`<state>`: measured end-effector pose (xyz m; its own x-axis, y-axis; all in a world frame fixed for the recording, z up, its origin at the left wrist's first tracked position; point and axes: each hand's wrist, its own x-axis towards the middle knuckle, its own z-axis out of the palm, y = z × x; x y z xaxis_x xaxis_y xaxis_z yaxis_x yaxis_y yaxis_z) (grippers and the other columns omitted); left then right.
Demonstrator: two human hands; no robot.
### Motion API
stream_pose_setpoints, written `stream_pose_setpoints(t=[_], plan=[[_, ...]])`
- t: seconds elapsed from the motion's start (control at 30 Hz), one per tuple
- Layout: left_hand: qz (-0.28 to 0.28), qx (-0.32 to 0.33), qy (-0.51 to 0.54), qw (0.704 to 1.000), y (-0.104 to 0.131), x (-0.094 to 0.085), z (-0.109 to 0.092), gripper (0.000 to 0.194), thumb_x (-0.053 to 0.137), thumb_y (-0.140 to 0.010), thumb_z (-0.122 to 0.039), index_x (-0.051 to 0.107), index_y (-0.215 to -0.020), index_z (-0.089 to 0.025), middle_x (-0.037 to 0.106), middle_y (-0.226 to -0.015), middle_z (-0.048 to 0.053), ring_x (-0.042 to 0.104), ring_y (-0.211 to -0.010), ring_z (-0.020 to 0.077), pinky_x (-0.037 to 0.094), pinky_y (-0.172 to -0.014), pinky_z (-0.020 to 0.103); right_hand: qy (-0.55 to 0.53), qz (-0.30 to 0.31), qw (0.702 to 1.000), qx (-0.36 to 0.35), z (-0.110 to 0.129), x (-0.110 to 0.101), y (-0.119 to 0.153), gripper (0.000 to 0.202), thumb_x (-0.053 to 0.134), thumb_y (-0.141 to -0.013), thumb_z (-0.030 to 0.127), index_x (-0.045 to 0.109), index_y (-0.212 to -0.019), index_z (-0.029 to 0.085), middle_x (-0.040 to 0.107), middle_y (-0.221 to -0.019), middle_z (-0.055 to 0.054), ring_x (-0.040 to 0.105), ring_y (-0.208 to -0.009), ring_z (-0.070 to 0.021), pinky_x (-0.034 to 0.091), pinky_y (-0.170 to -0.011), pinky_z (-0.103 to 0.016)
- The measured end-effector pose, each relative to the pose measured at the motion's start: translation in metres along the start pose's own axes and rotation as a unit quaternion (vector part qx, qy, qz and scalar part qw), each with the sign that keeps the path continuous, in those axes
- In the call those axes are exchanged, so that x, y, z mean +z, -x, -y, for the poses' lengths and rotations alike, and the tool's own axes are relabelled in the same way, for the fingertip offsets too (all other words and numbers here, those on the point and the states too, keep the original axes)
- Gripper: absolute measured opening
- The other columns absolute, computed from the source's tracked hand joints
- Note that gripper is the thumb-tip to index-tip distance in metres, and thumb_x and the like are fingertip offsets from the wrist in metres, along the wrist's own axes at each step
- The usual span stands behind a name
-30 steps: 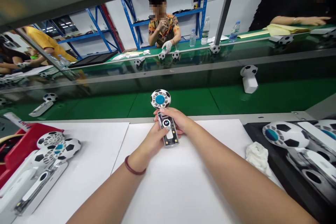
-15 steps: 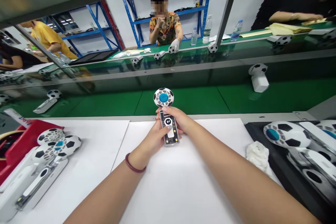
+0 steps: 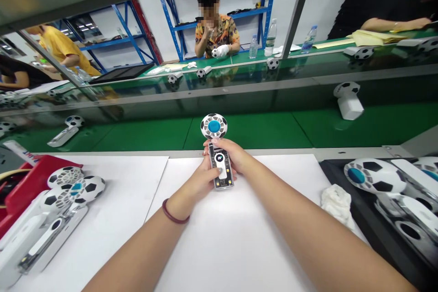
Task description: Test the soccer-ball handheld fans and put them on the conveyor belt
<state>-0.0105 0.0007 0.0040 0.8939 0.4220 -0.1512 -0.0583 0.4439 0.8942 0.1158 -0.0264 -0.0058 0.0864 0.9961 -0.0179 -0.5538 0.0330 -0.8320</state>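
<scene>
Above the white table sheet point(image 3: 219, 242), a handheld fan point(image 3: 214, 127) with a soccer-ball head and blue centre is held upright between both hands. Its clear body shows circuit parts and a small round lit display. My left hand point(image 3: 205, 174) wraps the left side of the body, its thumb on the white strip below the display. My right hand point(image 3: 232, 153) grips the top of the body just under the head, with fingers behind it on the right. Part of the fingers of both hands is hidden behind the fan.
Several similar fans point(image 3: 87, 190) lie at left beside a red bin point(image 3: 37, 182). More fans point(image 3: 374, 175) sit on a black tray point(image 3: 333, 169) at right, by a crumpled cloth point(image 3: 336, 200). Ahead, a green conveyor point(image 3: 153, 134) carries fans; people sit beyond.
The display's digits have changed, and my left thumb has moved slightly down the strip. Fans on the near belt have shifted right, those on the far belt left. The person opposite has moved a gloved hand leftward.
</scene>
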Motion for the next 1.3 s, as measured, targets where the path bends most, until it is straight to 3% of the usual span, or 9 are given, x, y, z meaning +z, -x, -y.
stream_pose_setpoints(t=[0.6,0.87,1.1,1.3], plan=[[0.003,-0.005,0.006,1.0,0.0007,0.0001,-0.0008,0.055,0.072,-0.063,-0.026,0.038,-0.106,-0.02,0.065,-0.084,0.005,0.065,-0.08,0.0252,0.051,-0.076,0.045,-0.014,-0.003,1.0,0.003,0.0017,0.0022,0.0005,0.029,0.065,-0.07,0.042,0.063,-0.084,0.017,0.063,-0.078,-0.004,0.061,-0.071,-0.0165,0.051,-0.064,-0.027],[0.001,0.001,0.031,1.0,-0.0006,-0.0003,0.0004,0.058,0.07,-0.067,-0.028,0.035,-0.112,-0.021,0.065,-0.083,0.004,0.066,-0.08,0.0254,0.052,-0.075,0.046,-0.008,-0.008,1.0,0.005,0.0019,0.0024,0.0011,0.029,0.066,-0.07,0.042,0.063,-0.084,0.017,0.065,-0.078,-0.004,0.061,-0.069,-0.0153,0.05,-0.064,-0.026],[-0.011,0.0,0.031,0.999,0.0006,0.0021,-0.0012,0.051,0.069,-0.068,-0.026,0.038,-0.109,-0.019,0.065,-0.083,0.005,0.065,-0.083,0.0262,0.052,-0.075,0.046,0.006,-0.021,1.0,0.003,0.0017,0.0025,0.0024,0.029,0.064,-0.072,0.042,0.064,-0.086,0.017,0.065,-0.079,-0.003,0.06,-0.066,-0.0141,0.05,-0.062,-0.025],[0.012,-0.01,0.007,1.0,0.0015,0.0002,-0.0019,0.049,0.072,-0.066,-0.025,0.04,-0.103,-0.018,0.067,-0.081,0.006,0.066,-0.076,0.0249,0.051,-0.075,0.042,0.003,-0.015,1.0,0.002,0.0014,0.0023,0.0015,0.029,0.065,-0.071,0.043,0.063,-0.086,0.017,0.065,-0.078,-0.003,0.06,-0.064,-0.014,0.05,-0.06,-0.025]])
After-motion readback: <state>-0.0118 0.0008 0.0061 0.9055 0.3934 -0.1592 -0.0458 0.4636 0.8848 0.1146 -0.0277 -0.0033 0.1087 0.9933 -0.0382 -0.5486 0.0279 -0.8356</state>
